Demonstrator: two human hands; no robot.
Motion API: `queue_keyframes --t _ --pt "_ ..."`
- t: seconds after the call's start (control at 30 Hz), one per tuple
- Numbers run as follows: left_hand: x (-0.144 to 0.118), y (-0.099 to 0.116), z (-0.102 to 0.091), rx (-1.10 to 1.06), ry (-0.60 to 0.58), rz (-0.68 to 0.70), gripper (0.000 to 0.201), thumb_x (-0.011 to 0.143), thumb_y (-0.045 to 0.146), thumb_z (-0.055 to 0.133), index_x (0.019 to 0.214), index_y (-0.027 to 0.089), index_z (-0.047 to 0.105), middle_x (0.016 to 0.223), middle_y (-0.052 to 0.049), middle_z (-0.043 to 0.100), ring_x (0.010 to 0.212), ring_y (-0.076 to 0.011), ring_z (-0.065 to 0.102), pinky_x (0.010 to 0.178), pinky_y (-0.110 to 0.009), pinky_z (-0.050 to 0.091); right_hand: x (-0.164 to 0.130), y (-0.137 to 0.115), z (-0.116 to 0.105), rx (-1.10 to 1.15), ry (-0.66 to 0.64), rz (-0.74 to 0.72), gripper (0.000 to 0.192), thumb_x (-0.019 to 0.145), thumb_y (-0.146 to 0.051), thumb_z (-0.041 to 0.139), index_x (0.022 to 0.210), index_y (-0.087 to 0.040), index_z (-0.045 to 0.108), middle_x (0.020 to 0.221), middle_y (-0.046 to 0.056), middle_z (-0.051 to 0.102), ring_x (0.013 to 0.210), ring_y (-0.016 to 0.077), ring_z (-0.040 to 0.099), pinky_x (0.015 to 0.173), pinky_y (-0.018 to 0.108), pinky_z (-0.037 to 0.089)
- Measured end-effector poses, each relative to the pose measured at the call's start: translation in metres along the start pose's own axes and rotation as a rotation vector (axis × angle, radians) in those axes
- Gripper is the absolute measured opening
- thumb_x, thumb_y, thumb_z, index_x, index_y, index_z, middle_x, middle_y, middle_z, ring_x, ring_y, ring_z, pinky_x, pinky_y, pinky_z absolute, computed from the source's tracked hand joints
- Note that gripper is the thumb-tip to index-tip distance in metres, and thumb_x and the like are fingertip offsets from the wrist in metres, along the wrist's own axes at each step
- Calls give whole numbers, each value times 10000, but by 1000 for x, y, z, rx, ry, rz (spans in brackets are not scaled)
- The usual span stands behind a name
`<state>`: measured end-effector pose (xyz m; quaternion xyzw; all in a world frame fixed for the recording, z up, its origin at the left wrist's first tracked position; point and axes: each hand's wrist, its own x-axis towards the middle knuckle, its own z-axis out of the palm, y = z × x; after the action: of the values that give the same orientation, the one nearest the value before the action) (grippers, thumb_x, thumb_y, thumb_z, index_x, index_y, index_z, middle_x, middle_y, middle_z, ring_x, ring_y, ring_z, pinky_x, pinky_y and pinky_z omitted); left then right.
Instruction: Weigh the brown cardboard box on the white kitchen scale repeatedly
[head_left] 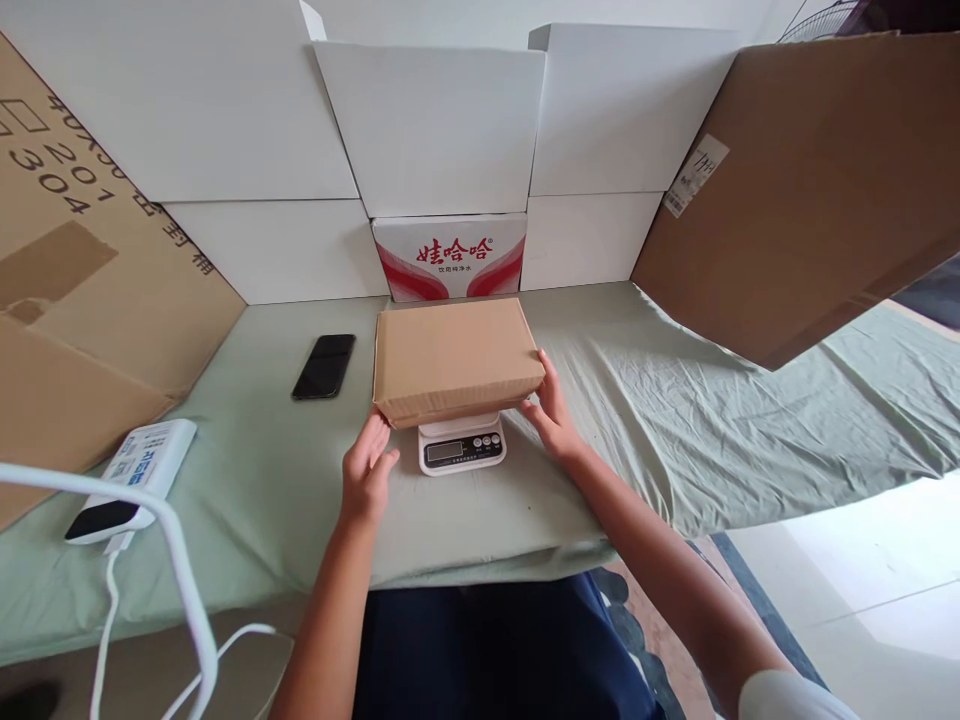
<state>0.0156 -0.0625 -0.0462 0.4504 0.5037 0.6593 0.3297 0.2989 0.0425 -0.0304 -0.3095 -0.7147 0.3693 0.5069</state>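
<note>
The brown cardboard box [457, 358] lies flat on a small white scale [462, 444], set on the green-sheeted surface [637, 400]; this looks like the weighing step, with the box just seated; a clean reading would call for both hands to come fully clear. The left hand [367, 478] is open, fingers at the box's near left corner, barely touching; the right hand [551, 408] is open too, fingertips resting on the right edge; both forearms reach in from below. A black phone [324, 366] lies to the left.
</note>
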Motion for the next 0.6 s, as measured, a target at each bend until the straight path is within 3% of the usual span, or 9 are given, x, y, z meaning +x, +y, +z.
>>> queue_keyframes --t 0.6 --pt "-1 2 -2 -15 91 -38 736 730 219 657 1457 146 567 1492 -169 555 1439 -379 437 1203 -533 339 4 -1 4 -4 -23 -6 742 963 -608 516 1597 -361 220 1621 86 323 1461 314 408 1201 535 381"
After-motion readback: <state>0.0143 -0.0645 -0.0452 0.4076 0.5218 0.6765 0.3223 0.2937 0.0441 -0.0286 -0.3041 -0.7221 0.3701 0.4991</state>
